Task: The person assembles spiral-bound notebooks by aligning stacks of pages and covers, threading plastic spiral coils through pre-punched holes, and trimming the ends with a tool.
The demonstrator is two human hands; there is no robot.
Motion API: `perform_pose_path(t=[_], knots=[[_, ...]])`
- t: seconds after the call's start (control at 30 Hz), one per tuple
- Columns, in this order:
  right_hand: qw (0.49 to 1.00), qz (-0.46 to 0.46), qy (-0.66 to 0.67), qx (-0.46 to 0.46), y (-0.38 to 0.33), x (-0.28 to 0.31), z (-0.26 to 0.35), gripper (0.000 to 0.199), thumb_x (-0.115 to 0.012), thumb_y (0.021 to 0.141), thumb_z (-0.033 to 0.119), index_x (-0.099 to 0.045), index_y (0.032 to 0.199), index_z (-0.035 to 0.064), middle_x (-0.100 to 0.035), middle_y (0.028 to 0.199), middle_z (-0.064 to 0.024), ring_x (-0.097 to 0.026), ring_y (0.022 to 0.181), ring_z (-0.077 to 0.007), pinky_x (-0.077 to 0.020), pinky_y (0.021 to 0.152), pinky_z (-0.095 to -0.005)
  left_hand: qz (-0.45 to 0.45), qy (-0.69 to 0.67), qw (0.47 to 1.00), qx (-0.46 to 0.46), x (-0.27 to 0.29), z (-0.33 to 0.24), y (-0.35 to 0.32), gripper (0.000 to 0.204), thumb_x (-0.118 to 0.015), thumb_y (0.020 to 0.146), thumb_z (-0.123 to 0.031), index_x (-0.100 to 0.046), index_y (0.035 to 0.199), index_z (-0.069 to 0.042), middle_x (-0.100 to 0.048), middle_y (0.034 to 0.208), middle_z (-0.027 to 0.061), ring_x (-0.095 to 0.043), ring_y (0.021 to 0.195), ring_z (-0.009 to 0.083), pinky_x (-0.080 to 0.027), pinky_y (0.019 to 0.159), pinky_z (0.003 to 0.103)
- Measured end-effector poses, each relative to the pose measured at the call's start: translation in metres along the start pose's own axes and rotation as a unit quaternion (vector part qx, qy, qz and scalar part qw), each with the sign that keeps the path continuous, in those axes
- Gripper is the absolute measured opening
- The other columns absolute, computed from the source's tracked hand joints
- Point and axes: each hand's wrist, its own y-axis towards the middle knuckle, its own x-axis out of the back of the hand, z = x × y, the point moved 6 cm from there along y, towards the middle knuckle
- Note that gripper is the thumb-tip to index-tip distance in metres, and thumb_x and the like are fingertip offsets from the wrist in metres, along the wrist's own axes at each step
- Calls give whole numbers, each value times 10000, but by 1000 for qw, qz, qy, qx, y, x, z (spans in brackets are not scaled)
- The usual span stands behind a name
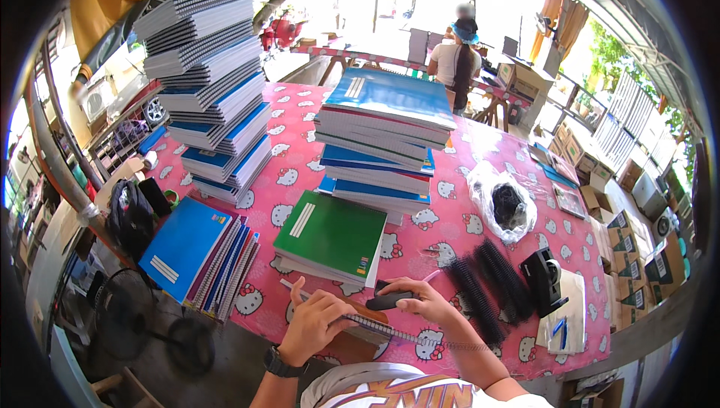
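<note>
Near the front edge of the table, my left hand (319, 322) grips a notebook seen edge-on, its thumb raised. A thin spiral coil (409, 337) runs along the notebook's edge and trails off to the right, under my right forearm. My right hand (424, 303) is closed around a black rounded object (388, 301), whose kind I cannot make out. Just beyond my hands lies a green-covered notebook (330, 234) on top of a small pile. A brown wooden piece (352, 344) shows beneath the held notebook.
Tall stacks of notebooks stand at far left (217, 85) and centre (382, 130); blue-covered notebooks (187, 239) lie at left. To the right are black coils (491, 284), a black tape dispenser (544, 280), blue pens (559, 333) and a plastic bag (504, 202). A person (457, 59) sits beyond.
</note>
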Motion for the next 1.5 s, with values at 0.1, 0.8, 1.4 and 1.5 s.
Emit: perform_pose_path(t=[0.1,0.8,1.4,1.5], knots=[[998,3,63,30,-4,-2,4,484,-624,803,417,-628,1091,28,-609,1044,-120,-534,1028,-228,-389,910,-357,16,-5,1000,-7,-1,4,1,153,-721,717,-249,-655,840,-188,-623,812,-71,-570,915,146,-61,1060,479],[992,55,83,75,10,-34,35,429,-597,826,390,-644,1132,93,-561,1189,-200,-476,1156,-306,-348,979,-415,-225,-558,772,206,-24,106,-46,367,-763,687,-46,-549,985,-72,-517,873,-12,-502,829,91,-423,742,233],[989,92,-112,-6,45,-24,14,450,-538,892,373,-594,1191,42,-522,1267,-186,-403,1261,-327,-301,1037,-423,-240,-586,749,195,-28,91,-35,410,-735,732,-32,-532,1087,-70,-512,872,-15,-506,807,77,-414,726,212],[987,125,71,72,40,-36,21,455,-535,887,392,-589,1205,71,-498,1283,-214,-412,1250,-336,-309,1033,-415,-256,-593,738,195,-28,92,-36,430,-725,741,-20,-529,1121,-68,-515,874,-14,-505,820,76,-413,731,211]])
